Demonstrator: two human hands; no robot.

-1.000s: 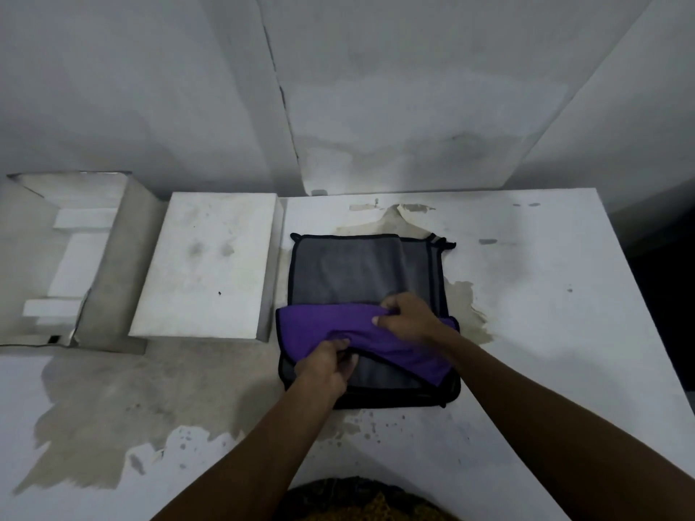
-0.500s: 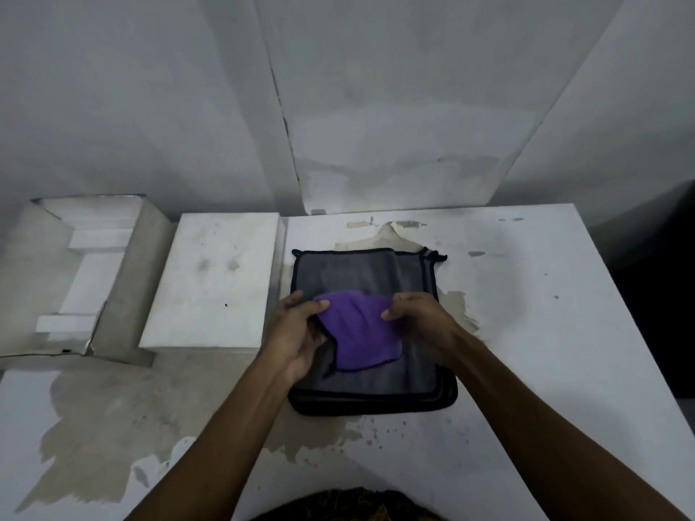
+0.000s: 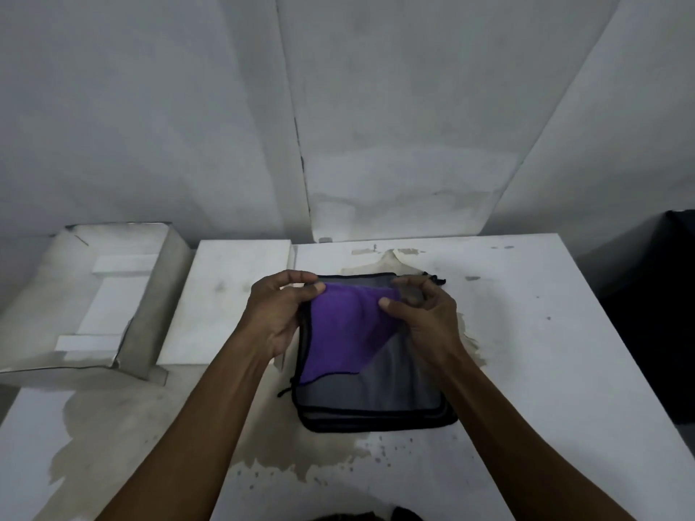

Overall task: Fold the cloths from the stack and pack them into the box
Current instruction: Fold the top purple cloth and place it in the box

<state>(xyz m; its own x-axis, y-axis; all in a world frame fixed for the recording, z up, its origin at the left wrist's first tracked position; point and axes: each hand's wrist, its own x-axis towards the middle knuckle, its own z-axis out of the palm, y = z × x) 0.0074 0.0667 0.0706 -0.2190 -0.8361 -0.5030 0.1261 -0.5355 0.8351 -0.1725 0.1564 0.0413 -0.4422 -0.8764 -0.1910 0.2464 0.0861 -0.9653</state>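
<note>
A stack of grey cloths (image 3: pixel 398 389) with black edging lies in the middle of the white table. Above it hangs the top cloth (image 3: pixel 346 329), purple on the side facing me, held up by its upper edge. My left hand (image 3: pixel 280 314) pinches its upper left corner and my right hand (image 3: pixel 425 314) pinches its upper right part. The cloth's lower edge droops onto the stack. An open white box (image 3: pixel 165 295) stands at the far left of the table, with white foam strips inside it.
A white flat lid or slab (image 3: pixel 225 302) lies between the box and the stack. The table (image 3: pixel 545 370) is stained brown around the stack and toward the front left. A white wall rises behind, and a dark gap shows at the right.
Both hands have raised the purple-sided cloth off the stack and moved toward the far edge of the stack; the cloth now hangs from its top corners rather than lying bunched.
</note>
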